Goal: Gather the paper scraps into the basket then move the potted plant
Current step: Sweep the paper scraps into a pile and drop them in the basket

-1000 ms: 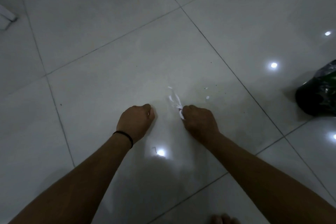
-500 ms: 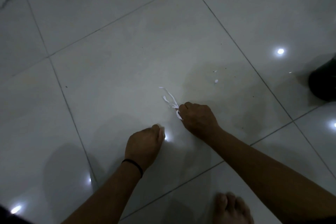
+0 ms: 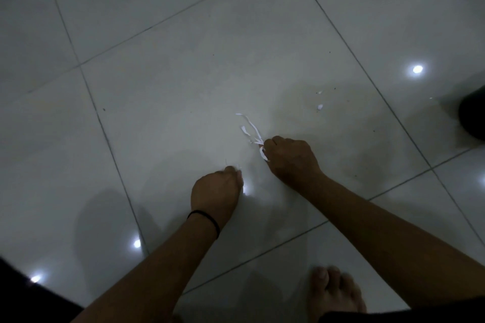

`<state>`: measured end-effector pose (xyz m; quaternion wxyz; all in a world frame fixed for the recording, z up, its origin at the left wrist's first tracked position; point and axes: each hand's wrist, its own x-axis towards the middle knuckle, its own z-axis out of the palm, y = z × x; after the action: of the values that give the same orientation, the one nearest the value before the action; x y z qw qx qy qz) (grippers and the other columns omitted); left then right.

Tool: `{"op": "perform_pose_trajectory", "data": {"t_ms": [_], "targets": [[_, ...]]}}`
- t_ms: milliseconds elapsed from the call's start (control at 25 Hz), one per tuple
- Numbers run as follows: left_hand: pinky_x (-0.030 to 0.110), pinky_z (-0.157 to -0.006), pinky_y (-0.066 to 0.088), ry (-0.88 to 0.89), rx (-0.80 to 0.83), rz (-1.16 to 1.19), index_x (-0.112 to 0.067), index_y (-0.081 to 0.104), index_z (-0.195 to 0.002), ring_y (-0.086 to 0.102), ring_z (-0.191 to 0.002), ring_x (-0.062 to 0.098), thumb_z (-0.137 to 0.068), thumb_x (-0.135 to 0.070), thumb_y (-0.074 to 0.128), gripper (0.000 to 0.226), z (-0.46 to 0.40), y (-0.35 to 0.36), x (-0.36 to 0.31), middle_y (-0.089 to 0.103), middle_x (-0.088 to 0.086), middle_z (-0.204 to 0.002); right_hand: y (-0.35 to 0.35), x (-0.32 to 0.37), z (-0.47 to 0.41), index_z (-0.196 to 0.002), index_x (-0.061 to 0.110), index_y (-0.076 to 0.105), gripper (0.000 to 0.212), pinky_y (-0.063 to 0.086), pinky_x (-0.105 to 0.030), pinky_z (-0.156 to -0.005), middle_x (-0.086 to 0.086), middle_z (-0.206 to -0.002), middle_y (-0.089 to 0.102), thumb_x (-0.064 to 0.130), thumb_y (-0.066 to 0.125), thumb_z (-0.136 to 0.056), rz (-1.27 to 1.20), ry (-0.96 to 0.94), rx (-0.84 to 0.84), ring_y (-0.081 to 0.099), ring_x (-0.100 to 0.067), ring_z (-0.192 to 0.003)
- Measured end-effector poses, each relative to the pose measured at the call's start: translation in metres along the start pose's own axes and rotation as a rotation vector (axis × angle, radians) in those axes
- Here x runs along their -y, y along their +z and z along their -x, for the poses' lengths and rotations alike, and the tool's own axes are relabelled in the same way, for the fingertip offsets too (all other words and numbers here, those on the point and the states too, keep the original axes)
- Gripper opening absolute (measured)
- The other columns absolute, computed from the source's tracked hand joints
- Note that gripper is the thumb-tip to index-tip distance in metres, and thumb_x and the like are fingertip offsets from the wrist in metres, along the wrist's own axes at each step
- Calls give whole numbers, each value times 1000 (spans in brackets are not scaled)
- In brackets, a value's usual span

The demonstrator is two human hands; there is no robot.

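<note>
R hand (image 3: 290, 158) clamped on white paper strips (image 3: 252, 130). L hand (image 3: 216, 191) curled on floor (image 3: 157, 86), can't tell if holding anything. 2 scraps (image 3: 319, 107) nearby.

Your right hand (image 3: 291, 162) sits on the floor (image 3: 162, 102) at centre, paper strips (image 3: 250, 130) trailing toward 11 o'clock from it. Your left hand (image 3: 216, 191) lies at its 8 o'clock. Two small scraps (image 3: 319, 107) lie toward 1 o'clock; your foot (image 3: 333, 294) sits at 6 o'clock.
</note>
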<state>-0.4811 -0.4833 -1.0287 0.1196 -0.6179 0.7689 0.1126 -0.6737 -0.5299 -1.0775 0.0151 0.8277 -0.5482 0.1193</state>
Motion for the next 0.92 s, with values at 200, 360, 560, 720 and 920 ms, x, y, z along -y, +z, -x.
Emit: {"op": "perform_pose_trajectory", "data": {"t_ms": [200, 360, 560, 720, 920], "targets": [[33, -44, 47, 165, 70, 132, -7, 56, -57, 58, -49, 36, -71, -7, 81, 28, -16, -24, 9, 60, 17, -55, -4, -1, -5, -63, 17, 56, 33, 26, -26, -43, -4, -54, 54, 27, 52, -94, -61, 28, 26, 51, -26, -40], [32, -62, 33, 107, -55, 312, -14, 48, -66, 59, -70, 38, -96, -19, 52, 31, -44, -29, 17, 64, 20, -72, -21, -17, -20, -62, 14, 55, 31, 38, -28, -46, -8, -58, 61, 24, 58, -91, -230, 266, -43, 59, -32, -51], [32, -50, 37, 181, -47, 143, -12, 55, -67, 58, -55, 34, -96, -25, 49, 32, -41, -31, 6, 60, 14, -59, -39, -56, -10, -61, 13, 54, 32, 38, -29, -45, -11, -55, 59, 20, 60, -91, -177, 350, -141, 58, -36, -51], [23, -32, 37, 203, -67, -3, -14, 55, -58, 49, -31, 26, -87, -27, 41, 35, -18, -14, 4, 51, 5, -41, -32, -50, 11, -62, 14, 54, 31, 39, -29, -43, -10, -56, 59, 23, 58, -91, -139, 329, -113, 58, -35, -50], [26, -38, 40, 124, -27, 1, -13, 65, -68, 57, -40, 29, -90, -36, 35, 43, -20, -11, 3, 59, 8, -48, -36, -27, 24, -62, 19, 54, 35, 22, -22, -47, -1, -54, 56, 38, 49, -91, -157, 168, -33, 55, -25, -44]]}}
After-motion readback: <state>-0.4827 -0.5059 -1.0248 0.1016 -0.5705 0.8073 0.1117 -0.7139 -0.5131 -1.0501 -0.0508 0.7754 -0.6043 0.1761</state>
